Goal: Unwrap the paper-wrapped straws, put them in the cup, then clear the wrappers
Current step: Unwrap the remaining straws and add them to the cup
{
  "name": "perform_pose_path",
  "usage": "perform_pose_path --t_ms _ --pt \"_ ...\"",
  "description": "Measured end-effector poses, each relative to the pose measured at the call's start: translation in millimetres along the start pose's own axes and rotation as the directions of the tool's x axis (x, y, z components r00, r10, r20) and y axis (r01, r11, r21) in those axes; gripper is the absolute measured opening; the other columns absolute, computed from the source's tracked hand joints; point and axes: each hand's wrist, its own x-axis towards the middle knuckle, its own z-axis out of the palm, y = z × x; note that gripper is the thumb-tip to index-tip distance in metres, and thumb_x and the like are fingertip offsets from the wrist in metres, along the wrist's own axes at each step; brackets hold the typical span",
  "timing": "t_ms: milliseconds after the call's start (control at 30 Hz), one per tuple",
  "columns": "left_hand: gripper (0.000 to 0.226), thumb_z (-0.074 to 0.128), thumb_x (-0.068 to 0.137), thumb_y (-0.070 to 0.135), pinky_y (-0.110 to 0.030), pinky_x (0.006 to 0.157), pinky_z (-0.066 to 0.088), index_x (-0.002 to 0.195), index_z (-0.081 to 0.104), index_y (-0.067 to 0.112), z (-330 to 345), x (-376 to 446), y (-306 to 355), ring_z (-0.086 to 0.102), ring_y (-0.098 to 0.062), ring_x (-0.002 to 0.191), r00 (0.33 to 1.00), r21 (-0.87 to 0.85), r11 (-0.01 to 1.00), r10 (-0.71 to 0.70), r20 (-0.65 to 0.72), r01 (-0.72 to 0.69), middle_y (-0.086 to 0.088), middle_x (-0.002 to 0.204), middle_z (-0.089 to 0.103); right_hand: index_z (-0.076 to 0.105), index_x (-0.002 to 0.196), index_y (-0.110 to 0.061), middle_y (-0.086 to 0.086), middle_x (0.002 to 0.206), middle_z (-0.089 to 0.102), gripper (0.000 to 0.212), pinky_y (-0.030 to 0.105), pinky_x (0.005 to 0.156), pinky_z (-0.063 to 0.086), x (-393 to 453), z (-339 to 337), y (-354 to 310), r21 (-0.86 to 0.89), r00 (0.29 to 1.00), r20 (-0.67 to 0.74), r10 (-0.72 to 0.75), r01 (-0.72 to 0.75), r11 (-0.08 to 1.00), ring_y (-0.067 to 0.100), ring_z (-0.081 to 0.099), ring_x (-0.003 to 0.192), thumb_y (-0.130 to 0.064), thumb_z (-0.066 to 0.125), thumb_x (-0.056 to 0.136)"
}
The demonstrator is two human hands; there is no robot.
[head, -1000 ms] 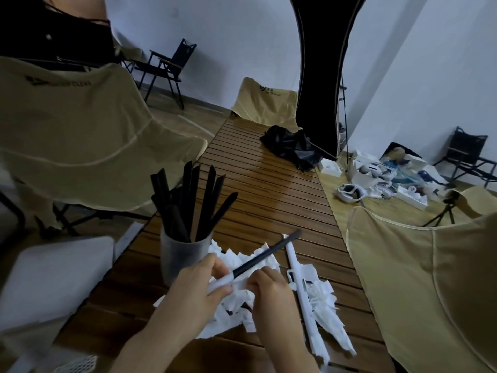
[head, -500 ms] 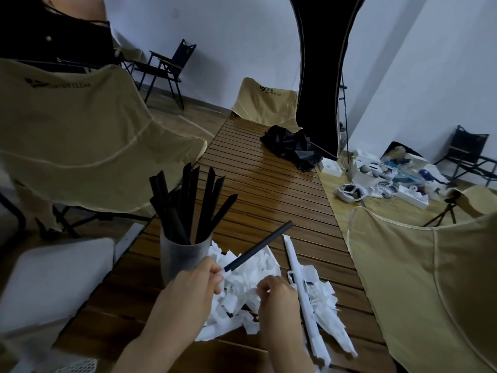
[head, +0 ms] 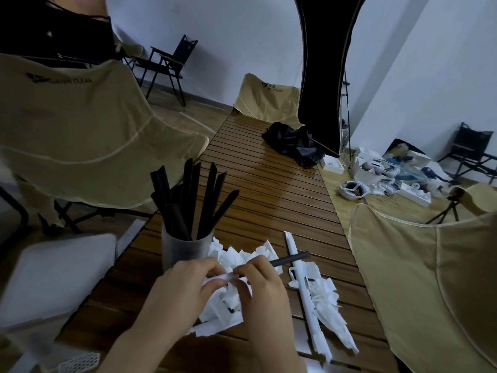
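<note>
A frosted cup stands on the slatted wooden table, holding several black straws. My left hand pinches the white paper wrapper still on one end of a black straw. My right hand pinches that same straw just beside it, and the bare black end points right. Under both hands lies a heap of torn white wrappers. A wrapped straw lies to the right on more torn paper.
Tan folding chairs stand at the left, right and far end. A black bundle lies on the far part of the table. White boxes and gadgets clutter the floor at right. A white seat is near left.
The straw has dropped from a steep upward tilt to nearly level. My right hand rose from the paper heap and took hold of the straw beside my left hand.
</note>
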Motion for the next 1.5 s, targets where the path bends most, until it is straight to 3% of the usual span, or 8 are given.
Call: perform_pose_path --t_ms 233,533,667,800,1100,1200,1367,1500 --pt "0.023 0.053 0.094 0.04 -0.02 0.084 0.053 0.115 0.063 0.037 4 2 -5 0.061 0.001 0.096 0.999 -0.046 0.999 0.022 0.025 -0.021 0.022 0.106 0.066 0.065 0.072 -0.021 -0.012 0.074 0.053 0.019 0.019 0.049 0.045 2 1 3 0.025 0.999 -0.033 0.041 -0.041 0.999 0.007 0.051 0.058 -0.005 0.075 0.076" --pt "0.02 0.055 0.094 0.04 -0.018 0.083 0.052 0.112 0.063 0.04 1 4 -9 0.06 0.004 0.097 0.998 -0.047 0.998 0.054 0.036 -0.052 0.026 0.105 0.066 0.059 0.088 -0.021 -0.012 0.088 0.051 0.006 0.021 0.065 0.049 2 -3 4 0.055 0.988 0.112 0.106 -0.113 0.992 0.01 0.055 0.075 -0.02 0.065 0.088" --pt "0.019 0.054 0.093 0.046 -0.022 0.078 0.055 0.11 0.062 0.044 3 5 -12 0.061 0.005 0.092 0.996 -0.044 0.997 0.062 0.067 -0.059 0.028 0.1 0.065 0.035 0.125 -0.032 -0.012 0.094 0.052 0.047 0.018 0.072 0.049 0 -10 -1 0.158 0.979 0.156 0.133 -0.157 0.975 0.003 0.054 0.084 -0.015 0.061 0.09" --pt "0.021 0.053 0.094 0.042 -0.019 0.082 0.053 0.113 0.061 0.043 6 6 -11 0.061 0.002 0.096 0.996 -0.012 0.998 0.066 0.06 -0.066 0.025 0.105 0.066 0.014 0.129 -0.038 -0.008 0.094 0.054 0.065 0.019 0.076 0.05 -1 -14 -4 0.16 0.979 0.165 0.117 -0.144 0.977 0.004 0.056 0.083 -0.013 0.06 0.091" --pt "0.009 0.057 0.091 0.044 -0.02 0.075 0.054 0.094 0.065 0.042 2 5 -12 0.062 0.006 0.083 1.0 -0.051 0.999 -0.009 0.016 0.009 0.029 0.085 0.066 0.022 0.122 -0.034 -0.004 0.1 0.055 0.057 0.021 0.078 0.049 -2 -16 -5 0.174 0.973 0.215 0.083 -0.122 0.977 0.005 0.054 0.089 -0.006 0.059 0.088" --pt "0.008 0.056 0.092 0.04 -0.012 0.066 0.047 0.09 0.064 0.04 1 4 -11 0.063 0.005 0.074 0.999 -0.087 0.995 -0.05 0.005 0.05 0.023 0.072 0.067 0.023 0.113 -0.037 -0.006 0.097 0.053 0.055 0.022 0.074 0.049 -1 -17 -5 0.179 0.977 0.202 0.063 -0.1 0.979 0.006 0.054 0.087 -0.002 0.056 0.088" --pt "0.015 0.054 0.093 0.039 -0.008 0.062 0.038 0.096 0.067 0.032 5 3 -9 0.062 0.005 0.071 0.994 -0.156 0.982 -0.111 0.012 0.111 0.018 0.073 0.068 0.028 0.113 -0.033 -0.011 0.096 0.046 0.048 0.008 0.07 0.041 -2 -17 -5 0.167 0.965 0.264 0.004 -0.05 0.985 -0.007 0.047 0.082 0.0 0.053 0.088" --pt "0.012 0.053 0.093 0.04 -0.006 0.062 0.035 0.09 0.063 0.033 9 3 -9 0.061 0.006 0.076 0.989 -0.173 0.974 -0.147 -0.002 0.144 0.015 0.074 0.068 0.033 0.112 -0.03 -0.01 0.099 0.047 0.042 0.02 0.076 0.049 -2 -17 -6 0.11 0.946 0.325 0.011 -0.049 0.993 0.005 0.05 0.087 -0.002 0.054 0.087"
